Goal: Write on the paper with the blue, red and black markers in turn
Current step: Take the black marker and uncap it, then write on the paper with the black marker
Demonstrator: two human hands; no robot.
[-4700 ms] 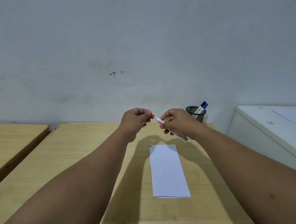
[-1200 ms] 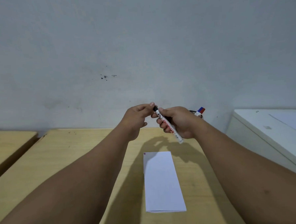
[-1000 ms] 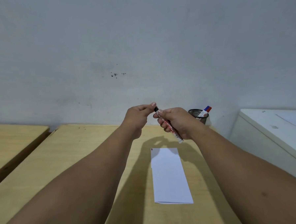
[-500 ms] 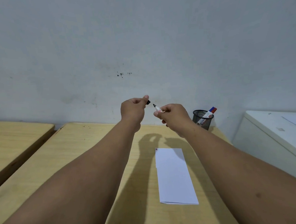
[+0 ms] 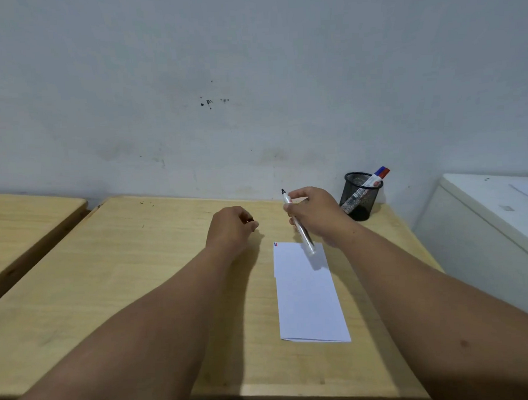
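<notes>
A folded white paper (image 5: 307,292) lies on the wooden desk (image 5: 138,267), with small blue and red marks at its top left corner. My right hand (image 5: 317,215) grips the uncapped black marker (image 5: 301,231), tip pointing up and away, barrel slanting down over the paper's top edge. My left hand (image 5: 230,227) is closed just left of the paper, low over the desk, with the black cap (image 5: 251,221) barely showing in its fingers. The blue and red markers (image 5: 377,177) stand in the black mesh cup (image 5: 360,196).
A second wooden desk (image 5: 22,224) stands to the left across a narrow gap. A white cabinet (image 5: 487,228) sits to the right of the desk. A grey wall rises right behind the desk and cup.
The red marker from earlier went back in the cup and a black one was taken out. My left hand pulled its cap off. Both hands have now dropped toward the desk.
</notes>
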